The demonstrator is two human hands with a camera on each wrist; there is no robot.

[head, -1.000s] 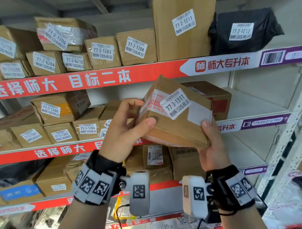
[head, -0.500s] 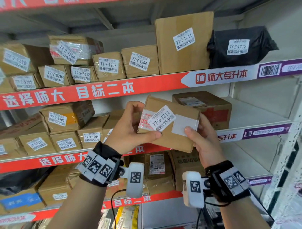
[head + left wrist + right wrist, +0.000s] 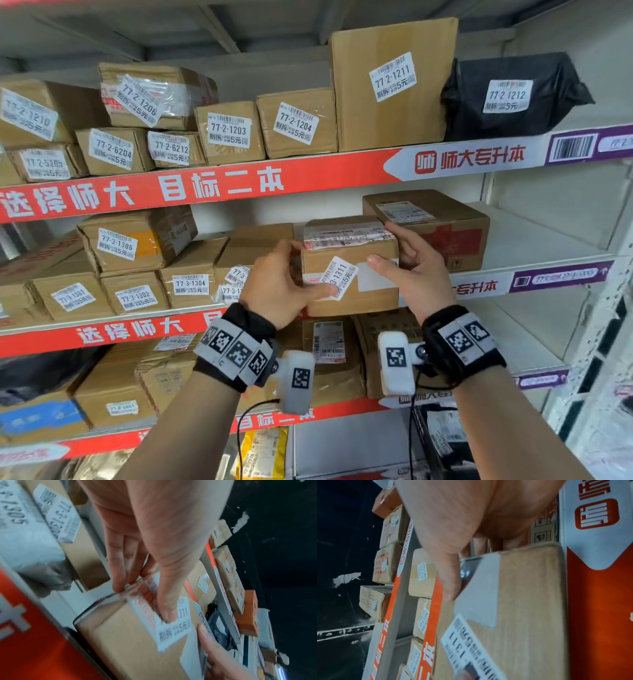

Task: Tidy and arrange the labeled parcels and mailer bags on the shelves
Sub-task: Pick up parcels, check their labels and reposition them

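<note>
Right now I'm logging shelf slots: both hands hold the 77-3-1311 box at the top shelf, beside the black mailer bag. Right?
Wrong shelf. Left hand and right hand hold the 77-3-1311 box at the middle shelf; the black mailer bag sits above. The head view shows it.

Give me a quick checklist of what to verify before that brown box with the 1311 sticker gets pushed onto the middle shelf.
1. Grip: left hand and right hand both hold the brown cardboard box labelled 1311: ok.
2. Sticker faces outward and is readable: ok.
3. Box sits level: ok.
4. Free slot between the plain cardboard box on the left and the red-printed cardboard box on the right: cannot tell, the held box hides it.
5. Box bottom resting on the middle shelf's red-and-white edge strip: cannot tell.
</note>
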